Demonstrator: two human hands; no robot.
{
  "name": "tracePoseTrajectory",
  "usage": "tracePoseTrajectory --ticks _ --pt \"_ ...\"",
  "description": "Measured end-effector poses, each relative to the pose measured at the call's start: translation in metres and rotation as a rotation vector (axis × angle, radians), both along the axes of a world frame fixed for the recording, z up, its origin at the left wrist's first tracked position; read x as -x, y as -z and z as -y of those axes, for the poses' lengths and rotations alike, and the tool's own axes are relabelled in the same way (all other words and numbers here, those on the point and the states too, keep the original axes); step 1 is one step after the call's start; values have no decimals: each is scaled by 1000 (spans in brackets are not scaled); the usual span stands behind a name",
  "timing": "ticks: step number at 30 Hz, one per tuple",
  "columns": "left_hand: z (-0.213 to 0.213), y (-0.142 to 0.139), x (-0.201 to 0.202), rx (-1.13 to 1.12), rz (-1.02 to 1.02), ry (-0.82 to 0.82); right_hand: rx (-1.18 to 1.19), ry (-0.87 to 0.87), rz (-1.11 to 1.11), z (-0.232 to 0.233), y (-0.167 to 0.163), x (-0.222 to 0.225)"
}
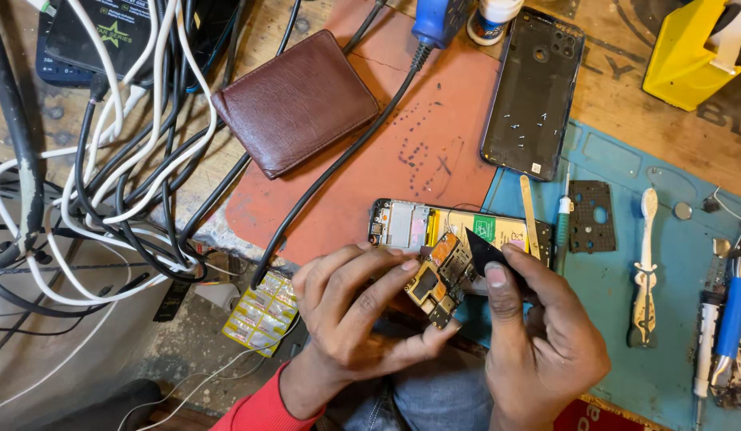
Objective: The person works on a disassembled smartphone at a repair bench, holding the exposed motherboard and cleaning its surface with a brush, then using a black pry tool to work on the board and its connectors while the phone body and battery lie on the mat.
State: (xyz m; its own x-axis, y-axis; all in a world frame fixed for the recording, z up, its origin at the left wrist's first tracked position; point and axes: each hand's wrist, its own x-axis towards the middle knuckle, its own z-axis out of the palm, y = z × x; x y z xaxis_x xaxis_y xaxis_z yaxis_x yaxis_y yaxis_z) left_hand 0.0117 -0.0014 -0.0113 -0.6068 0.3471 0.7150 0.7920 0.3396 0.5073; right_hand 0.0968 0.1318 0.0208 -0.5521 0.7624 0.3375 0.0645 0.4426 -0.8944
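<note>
The left hand is curled around a small circuit board, fingertips pinching its edges while the palm stays off its face. The right hand is closed on a thin black triangular pick, thumb pressed on top, with the tip resting at the board's upper right edge. The board sits between both hands, just in front of the opened phone body lying beyond the fingers. It is likely light, stiff and fragile, with tiny parts on its face, so the bare edges are the safest grip. Its long axis runs diagonally, from near the left fingertips up toward the phone; which face is up is hard to tell. Beyond the right hand lies the phone's dark back cover; beyond the left, a brown wallet.
</note>
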Motion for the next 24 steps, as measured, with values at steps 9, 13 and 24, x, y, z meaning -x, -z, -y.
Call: tracePoseTrajectory --ticks 9,13,24 --pt "2 -5 0 47 40 -10 -22 -33 19 -2 -2 5" --pt "2 -5 -1 51 39 -13 -158 -56 93 -3 -6 6" --pt "1 -3 0 41 20 -3 -229 -93 149 -2 -13 9"
